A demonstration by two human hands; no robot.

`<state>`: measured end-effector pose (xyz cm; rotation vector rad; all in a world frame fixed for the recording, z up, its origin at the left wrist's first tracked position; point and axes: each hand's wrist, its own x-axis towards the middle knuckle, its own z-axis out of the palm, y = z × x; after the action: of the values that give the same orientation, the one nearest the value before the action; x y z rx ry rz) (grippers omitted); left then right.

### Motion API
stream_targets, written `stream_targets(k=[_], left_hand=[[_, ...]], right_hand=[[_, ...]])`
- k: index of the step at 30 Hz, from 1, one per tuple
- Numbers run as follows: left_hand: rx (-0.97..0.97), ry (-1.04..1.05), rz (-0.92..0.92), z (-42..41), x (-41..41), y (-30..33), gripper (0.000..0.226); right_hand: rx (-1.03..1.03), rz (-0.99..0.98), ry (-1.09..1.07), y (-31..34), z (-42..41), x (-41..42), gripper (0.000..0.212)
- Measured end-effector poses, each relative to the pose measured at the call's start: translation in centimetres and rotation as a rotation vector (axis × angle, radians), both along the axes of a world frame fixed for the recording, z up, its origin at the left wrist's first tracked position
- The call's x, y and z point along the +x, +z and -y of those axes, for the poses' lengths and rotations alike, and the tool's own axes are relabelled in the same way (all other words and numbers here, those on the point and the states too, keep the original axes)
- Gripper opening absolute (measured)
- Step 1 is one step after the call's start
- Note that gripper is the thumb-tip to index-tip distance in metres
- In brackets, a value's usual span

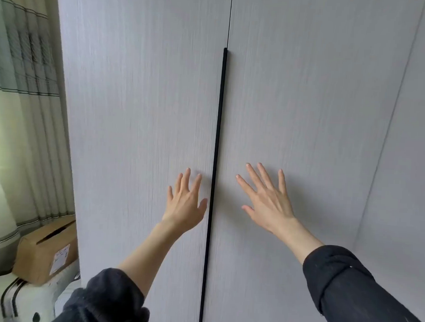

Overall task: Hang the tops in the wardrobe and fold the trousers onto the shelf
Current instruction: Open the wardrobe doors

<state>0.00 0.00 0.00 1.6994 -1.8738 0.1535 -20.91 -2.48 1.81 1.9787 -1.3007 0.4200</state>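
Observation:
The pale grey wardrobe fills the view with both doors closed. A long black handle strip (216, 161) runs down the seam between the left door (140, 107) and the right door (308, 104). My left hand (185, 203) lies flat with spread fingers on the left door, its thumb beside the strip. My right hand (266, 198) is spread flat on the right door a little further from the seam. Both hands hold nothing. No tops or trousers are in sight, and the wardrobe's inside is hidden.
A striped curtain (25, 89) hangs at the left. Below it a cardboard box (47, 248) sits on a white suitcase (9, 300) beside the wardrobe. Another grey panel (409, 146) angles in at the right.

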Motion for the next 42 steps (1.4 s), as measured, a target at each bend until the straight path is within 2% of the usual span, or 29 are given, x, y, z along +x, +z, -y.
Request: stream_targets(k=[5,7,15,18,21,26,29,31,33,35,38,42], left_hand=[[-0.348,-0.047,-0.066,4.1,-0.8,0.1,0.051],[-0.411,-0.056,-0.098,5.1,-1.6,-0.5,0.05],[-0.502,-0.046,-0.268,6.5,-3.1,-0.7,0.025],[-0.475,-0.037,-0.292,5.9,-3.2,0.1,0.027],[-0.409,-0.033,-0.336,4.9,-3.2,0.7,0.022],[-0.367,-0.085,-0.384,1.9,-3.1,0.8,0.025],[-0.379,-0.121,-0.405,-1.3,-2.6,0.7,0.033],[-0.368,-0.146,-0.435,-3.3,-1.9,0.7,0.04],[-0.309,-0.133,-0.469,-5.6,-1.2,1.0,0.044],[-0.223,-0.125,-0.504,-7.8,-0.7,1.4,0.046],[-0.123,-0.188,-0.608,-10.1,0.2,1.8,0.047],[-0.068,-0.259,-0.831,-13.9,2.3,2.1,0.041]], right_hand=[[-0.152,-0.032,0.022,-1.4,3.8,-0.1,0.103],[-0.217,-0.044,0.04,-2.0,4.9,-0.5,0.11],[-0.216,-0.009,0.073,-2.5,5.9,-0.7,0.113],[-0.165,-0.002,0.059,-2.4,5.3,-0.5,0.112],[-0.11,0.039,0.09,-2.0,4.7,-0.4,0.101],[0.148,0.213,0.223,-2.2,2.7,-0.5,0.071],[0.397,0.578,0.408,-3.4,0.3,0.4,0.055],[0.676,0.875,0.559,-3.5,-1.6,2.0,0.048],[0.931,1.042,0.68,-3.1,-3.9,4.0,0.045],[1.056,1.117,0.753,-2.4,-6.0,5.6,0.044],[1.11,1.209,0.788,-1.9,-8.1,6.4,0.038],[1.181,1.157,0.779,-2.0,-11.0,7.3,0.034]])
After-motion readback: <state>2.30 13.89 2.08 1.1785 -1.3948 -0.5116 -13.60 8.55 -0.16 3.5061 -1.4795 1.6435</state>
